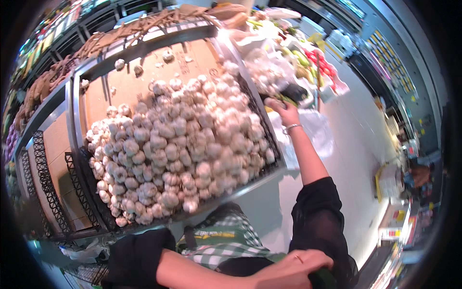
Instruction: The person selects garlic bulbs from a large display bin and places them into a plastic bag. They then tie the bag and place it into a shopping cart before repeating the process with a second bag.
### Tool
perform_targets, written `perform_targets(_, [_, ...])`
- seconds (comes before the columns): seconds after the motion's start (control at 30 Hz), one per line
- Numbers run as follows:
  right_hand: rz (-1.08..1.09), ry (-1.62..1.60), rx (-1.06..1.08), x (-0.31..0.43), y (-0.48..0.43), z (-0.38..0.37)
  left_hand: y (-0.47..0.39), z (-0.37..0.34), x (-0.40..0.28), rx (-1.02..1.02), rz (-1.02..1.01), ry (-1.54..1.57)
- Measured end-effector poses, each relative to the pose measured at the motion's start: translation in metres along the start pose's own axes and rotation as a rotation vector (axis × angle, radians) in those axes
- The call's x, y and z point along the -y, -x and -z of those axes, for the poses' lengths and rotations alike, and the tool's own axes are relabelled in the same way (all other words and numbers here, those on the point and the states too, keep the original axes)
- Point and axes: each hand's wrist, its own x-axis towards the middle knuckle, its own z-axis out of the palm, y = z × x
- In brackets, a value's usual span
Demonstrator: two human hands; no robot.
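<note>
A large heap of garlic bulbs (173,144) fills most of a metal-framed display bin before me. My right hand (285,110), with a bracelet at the wrist, reaches past the bin's right edge. It is beside a clear plastic bag of garlic (269,70) and some green vegetables; whether its fingers grip anything is not clear. Below that hand hangs a white plastic bag (314,133). My left hand (306,263), wearing a ring, crosses in front of my body near my right sleeve. A dark green object (323,278) shows at its fingers, cut off by the picture's edge.
Long brown roots (144,29) lie behind the bin's metal rim (144,48). Cardboard (119,85) lines the bin, with a few stray bulbs on it. At the right stand bags of green and red vegetables (321,65). Black plastic edging (47,180) borders the left compartment.
</note>
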Motion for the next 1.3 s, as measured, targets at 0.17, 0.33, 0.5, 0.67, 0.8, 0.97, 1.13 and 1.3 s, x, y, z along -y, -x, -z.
perform_targets(0.17, [-0.067, -0.283, -0.083, -0.072, -0.135, -0.013, -0.106, 0.026, 0.076, 0.280, -0.067, 0.365])
perform_targets(0.33, [-0.060, -0.119, -0.305, -0.113, -0.246, -0.037, -0.181, 0.042, 0.109, 0.071, -0.220, 0.361])
perform_targets(0.5, [-0.112, 0.327, -0.309, -0.137, -0.314, -0.065, -0.233, 0.060, 0.125, 0.129, -0.173, 0.516])
perform_targets(0.67, [-0.165, 0.597, -0.202, -0.156, -0.334, -0.078, -0.252, 0.099, 0.118, 0.170, -0.138, 0.302])
perform_targets(0.8, [-0.160, 0.627, -0.096, -0.171, -0.340, -0.078, -0.251, 0.118, 0.103, 0.179, -0.077, 0.152])
perform_targets(0.97, [-0.081, 0.545, -0.242, -0.180, -0.336, -0.064, -0.226, 0.129, 0.097, 0.057, -0.383, -0.683])
perform_targets(1.13, [0.117, 0.155, -0.178, -0.120, -0.304, -0.061, -0.194, 0.140, 0.095, 0.104, -0.342, -0.610])
perform_targets(1.3, [0.310, -0.264, 0.337, -0.015, -0.227, -0.104, -0.162, 0.179, 0.096, 0.190, 0.217, 0.352])
